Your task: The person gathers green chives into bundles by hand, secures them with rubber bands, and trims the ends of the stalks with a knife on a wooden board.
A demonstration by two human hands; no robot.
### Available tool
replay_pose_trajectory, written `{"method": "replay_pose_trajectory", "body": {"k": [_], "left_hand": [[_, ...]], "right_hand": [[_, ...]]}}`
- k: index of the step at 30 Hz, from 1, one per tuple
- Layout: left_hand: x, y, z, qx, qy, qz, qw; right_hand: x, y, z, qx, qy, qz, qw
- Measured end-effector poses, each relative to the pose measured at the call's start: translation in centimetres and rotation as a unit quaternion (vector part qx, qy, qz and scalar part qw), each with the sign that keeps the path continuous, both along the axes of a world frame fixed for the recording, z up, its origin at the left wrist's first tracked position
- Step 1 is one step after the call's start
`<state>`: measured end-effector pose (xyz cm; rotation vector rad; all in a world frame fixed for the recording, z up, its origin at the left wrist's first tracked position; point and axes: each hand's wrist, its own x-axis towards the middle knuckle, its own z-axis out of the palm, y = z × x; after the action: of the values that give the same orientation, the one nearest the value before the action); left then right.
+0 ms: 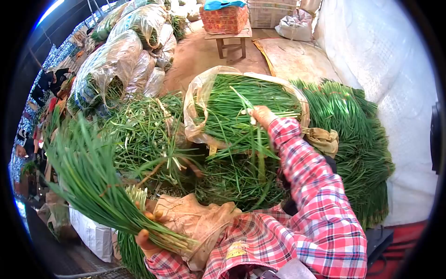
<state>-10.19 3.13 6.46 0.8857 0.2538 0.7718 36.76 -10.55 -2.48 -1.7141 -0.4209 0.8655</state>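
Note:
My left hand [147,238] is closed around a thick bunch of green chives [104,190], low at the left. Its pale cut ends lie over the brown cloth [190,214] on my lap, and the leaf tips fan up to the left. Farther forward, my right hand [263,116] has its fingers pinched on a few chive stalks [241,98] with whitish ends. It is above the loose chives [232,123] in an open clear plastic bag [189,116]. Part of the right fingers is hidden behind the hand.
Neatly stacked chives [346,135] stand at the right by a white plastic sheet [385,69]. Loose leaves [144,135] are heaped left of the bag. Large stuffed plastic sacks [111,60] line the back left. A small wooden table [230,37] bears a patterned box [224,19].

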Motion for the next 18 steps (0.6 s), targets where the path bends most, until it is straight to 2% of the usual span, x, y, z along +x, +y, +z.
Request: {"method": "replay_pose_trajectory", "body": {"k": [1, 3, 4, 5, 6, 7, 9, 10, 11, 12, 13, 14, 15, 17, 18], "left_hand": [[0.4, -0.3, 0.3, -0.001, -0.001, 0.002, 1.000], [2.0, -0.5, 1.4, -0.009, 0.002, 0.038, 0.999], [2.7, -0.4, 1.2, -0.010, 0.037, 0.053, 0.998], [2.9, 0.2, -0.1, 0.008, 0.064, 0.051, 0.997], [4.4, 0.1, -0.5, 0.013, 0.057, 0.043, 0.997], [5.7, -0.2, -0.7, 0.017, 0.111, 0.070, 0.991], [8.5, -0.5, -1.9, 0.042, 0.145, 0.111, 0.982], [10.4, -1.5, -1.6, 0.077, 0.139, 0.126, 0.979], [11.5, -1.1, -3.6, 0.117, 0.162, 0.120, 0.972], [13.0, -2.1, -2.9, 0.162, 0.182, 0.126, 0.962], [14.1, -2.1, -4.8, 0.251, 0.216, 0.152, 0.931], [15.4, -3.4, -5.0, 0.230, 0.212, 0.182, 0.932], [16.2, -3.1, -7.1, 0.238, 0.299, 0.143, 0.913], [17.7, -4.8, -7.4, 0.377, 0.484, 0.182, 0.768], [17.5, -4.7, -7.4, 0.394, 0.480, 0.153, 0.769]], "right_hand": [[0.3, -0.7, 2.0, -0.081, -0.090, 0.020, 0.992], [2.7, -0.4, 2.3, -0.130, -0.221, 0.091, 0.962], [2.7, 0.1, 3.3, -0.137, -0.271, 0.081, 0.949], [3.1, 0.2, 4.7, -0.258, -0.329, 0.141, 0.897], [2.0, 0.0, 6.7, -0.253, -0.332, 0.150, 0.896], [0.6, 0.2, 8.7, -0.308, -0.366, 0.160, 0.863], [-1.8, 1.2, 10.9, -0.409, -0.440, 0.179, 0.779], [-2.5, 1.2, 9.1, -0.219, -0.386, 0.190, 0.876], [-3.8, 1.8, 7.0, 0.040, -0.175, 0.247, 0.952], [-7.3, 1.6, 9.3, 0.164, 0.006, 0.293, 0.942], [-8.2, 3.1, 5.7, 0.247, 0.075, 0.329, 0.908], [-10.1, 5.2, 1.8, 0.298, 0.129, 0.328, 0.887], [-14.3, 5.0, 5.6, 0.363, 0.133, 0.293, 0.874], [-16.6, 5.3, 4.5, 0.360, 0.123, 0.256, 0.889], [-17.4, 4.9, 4.1, 0.342, 0.133, 0.211, 0.906]]}}
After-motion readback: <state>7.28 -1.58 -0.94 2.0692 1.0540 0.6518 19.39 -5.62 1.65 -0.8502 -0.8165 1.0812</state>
